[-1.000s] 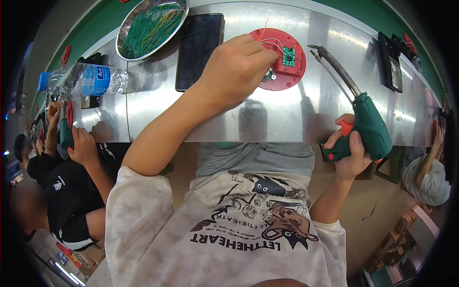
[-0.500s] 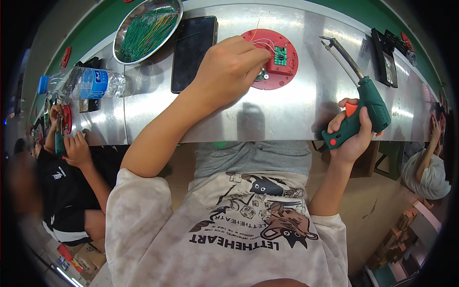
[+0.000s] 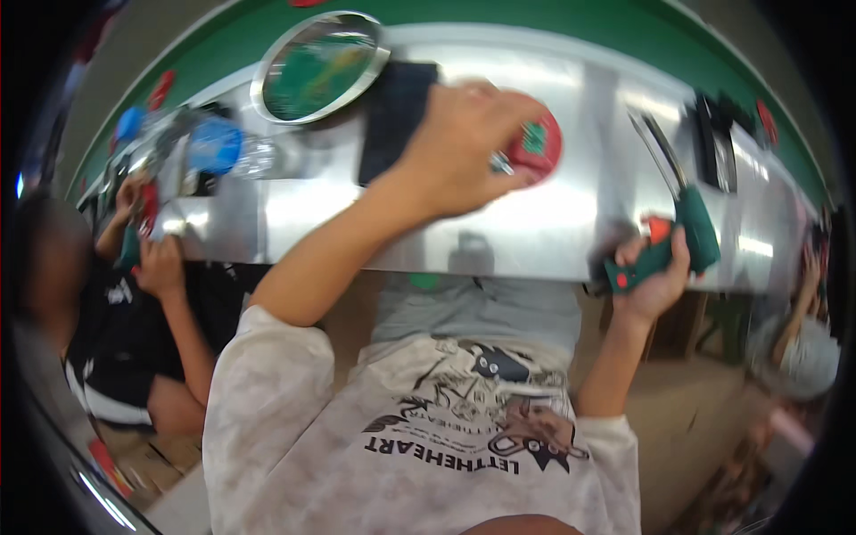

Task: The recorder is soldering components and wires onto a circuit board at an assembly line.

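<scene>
My left hand (image 3: pixel 468 147) is curled around the left side of a red round housing (image 3: pixel 552 153) on the metal table. Its thumb lies by the near edge and its fingers reach across the far side, smeared by motion. A small green circuit board (image 3: pixel 535 137) shows on the housing, right of my fingers. In my right hand (image 3: pixel 655 287) is a green soldering gun (image 3: pixel 698 234), gripped by its handle below an orange trigger. The gun's metal tip points up and away, well right of the housing.
A metal bowl (image 3: pixel 259 87) of green wires (image 3: pixel 321 76) stands at the far left, beside a black flat panel (image 3: pixel 382 134). A water bottle (image 3: pixel 216 147) lies further left. A black device (image 3: pixel 716 147) sits at the right. Co-workers' hands (image 3: pixel 160 266) are at the left and right.
My left hand has gone from pinching near the wires on the board to spanning the housing. The whole view has shifted and blurred. My right hand keeps the soldering gun.
</scene>
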`<state>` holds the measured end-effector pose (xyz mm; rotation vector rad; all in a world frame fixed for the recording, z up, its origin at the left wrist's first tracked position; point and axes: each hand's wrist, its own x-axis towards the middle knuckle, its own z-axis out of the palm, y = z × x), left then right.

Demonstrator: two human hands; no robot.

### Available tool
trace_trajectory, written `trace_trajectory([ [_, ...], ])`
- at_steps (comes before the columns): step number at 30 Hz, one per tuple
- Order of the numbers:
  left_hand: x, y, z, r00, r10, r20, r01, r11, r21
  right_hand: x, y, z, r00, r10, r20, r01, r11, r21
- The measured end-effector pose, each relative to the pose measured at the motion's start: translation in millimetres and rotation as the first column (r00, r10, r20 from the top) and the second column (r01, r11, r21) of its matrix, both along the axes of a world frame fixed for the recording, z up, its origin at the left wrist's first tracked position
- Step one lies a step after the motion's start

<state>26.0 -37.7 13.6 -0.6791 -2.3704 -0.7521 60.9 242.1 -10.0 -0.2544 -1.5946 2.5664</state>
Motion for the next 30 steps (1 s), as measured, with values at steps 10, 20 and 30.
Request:
trace_trajectory([
  [10,11.7,27.5,-1.9,0.858,-0.507,-0.08,0.487,0.854,-0.181,8.9,4.0,-5.1,0.98,-0.199,0.016,0.199,0.98,-0.016],
  [20,8.6,48.0,3.6,0.993,0.093,-0.075,-0.105,0.98,-0.171,-1.6,-12.0,-7.0,0.935,-0.354,-0.023,0.352,0.934,-0.063],
  [30,98.8,101.5,-40.6,0.992,0.127,0.003,-0.122,0.954,-0.274,12.9,-9.4,2.2,0.959,-0.218,-0.18,0.215,0.976,-0.035],
])
